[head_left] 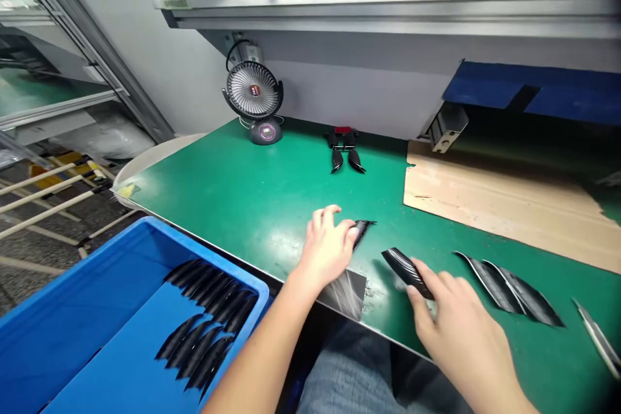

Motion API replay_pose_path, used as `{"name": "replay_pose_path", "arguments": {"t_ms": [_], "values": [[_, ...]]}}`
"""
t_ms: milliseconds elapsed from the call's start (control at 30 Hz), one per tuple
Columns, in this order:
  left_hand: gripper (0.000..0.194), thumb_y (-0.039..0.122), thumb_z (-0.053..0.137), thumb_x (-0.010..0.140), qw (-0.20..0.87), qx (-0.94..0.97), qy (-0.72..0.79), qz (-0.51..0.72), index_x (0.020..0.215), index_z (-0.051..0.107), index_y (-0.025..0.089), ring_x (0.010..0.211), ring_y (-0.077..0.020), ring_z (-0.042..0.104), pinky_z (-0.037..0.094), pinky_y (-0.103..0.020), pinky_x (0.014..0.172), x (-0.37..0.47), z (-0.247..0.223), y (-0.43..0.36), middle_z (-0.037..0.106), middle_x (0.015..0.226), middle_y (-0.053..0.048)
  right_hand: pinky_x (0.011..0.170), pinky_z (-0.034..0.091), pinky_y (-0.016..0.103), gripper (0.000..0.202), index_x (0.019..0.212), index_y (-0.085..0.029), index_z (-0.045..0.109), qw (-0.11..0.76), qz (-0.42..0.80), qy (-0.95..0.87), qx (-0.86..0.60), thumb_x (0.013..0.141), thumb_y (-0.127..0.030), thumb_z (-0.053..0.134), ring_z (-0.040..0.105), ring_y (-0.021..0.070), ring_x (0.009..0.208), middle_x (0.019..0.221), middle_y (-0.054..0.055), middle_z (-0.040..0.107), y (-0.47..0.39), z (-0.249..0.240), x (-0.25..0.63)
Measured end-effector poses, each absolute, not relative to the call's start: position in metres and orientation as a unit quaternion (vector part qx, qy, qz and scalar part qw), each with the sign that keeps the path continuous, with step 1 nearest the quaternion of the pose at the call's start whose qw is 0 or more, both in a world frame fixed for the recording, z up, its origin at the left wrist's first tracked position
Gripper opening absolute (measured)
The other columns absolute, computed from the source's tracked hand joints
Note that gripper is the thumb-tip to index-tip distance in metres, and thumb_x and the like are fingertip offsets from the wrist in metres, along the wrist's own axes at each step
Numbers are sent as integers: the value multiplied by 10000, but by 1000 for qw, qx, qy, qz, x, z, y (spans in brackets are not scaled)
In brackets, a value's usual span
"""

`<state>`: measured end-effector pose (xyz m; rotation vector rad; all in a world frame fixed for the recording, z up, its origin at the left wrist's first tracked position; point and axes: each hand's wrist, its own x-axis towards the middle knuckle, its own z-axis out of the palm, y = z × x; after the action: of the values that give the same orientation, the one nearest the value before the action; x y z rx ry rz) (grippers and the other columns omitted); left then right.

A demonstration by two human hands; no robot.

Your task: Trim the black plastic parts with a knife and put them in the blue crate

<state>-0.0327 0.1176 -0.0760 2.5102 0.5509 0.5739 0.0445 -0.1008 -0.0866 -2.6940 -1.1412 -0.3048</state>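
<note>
My left hand [326,247] is over the green table, its thumb and fingers curled on a small black curved part [361,231] with a pointed end. Between thumb and fingers of my right hand [458,317] is a glossy black curved plastic piece [406,270], raised slightly off the table and tilted. Under my left wrist, a scratched dark plate [350,294] lies at the table's front edge, with small dark crumbs beside it. To the right of my right hand rest two more black curved pieces [509,288], side by side.
A blue bin [145,233] at the left holds rows of black curved pieces [213,310]. Farther back stand a small fan [255,94] and black parts [345,150]. Cardboard [485,200] lies at the back right; a metal tool, perhaps tweezers [596,333], is at the right edge. A shelf [369,6] overhangs the table.
</note>
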Motion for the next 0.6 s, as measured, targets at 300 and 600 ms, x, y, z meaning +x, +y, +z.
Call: {"name": "replay_pose_path", "arguments": {"t_ms": [300,600], "values": [[303,350,363,937,241,954,137,117,1020,652,312,1301,-326,232,342,-569,1021,-11,-84,74,324,1431,-36,857,424,377,426,1096,-329,646,138,-72,-487,-860,828,-36,491,470,227,1093,1142,-22,609,-94,-108,80],[305,314,400,926,104,978,150,103,1015,682,237,941,-256,533,486,-400,775,-3,-60,52,618,997,-85,704,459,422,301,1062,-71,643,142,-196,-219,-945,905,-276,488,510,311,901,955,153,627,-186,-100,117]]}}
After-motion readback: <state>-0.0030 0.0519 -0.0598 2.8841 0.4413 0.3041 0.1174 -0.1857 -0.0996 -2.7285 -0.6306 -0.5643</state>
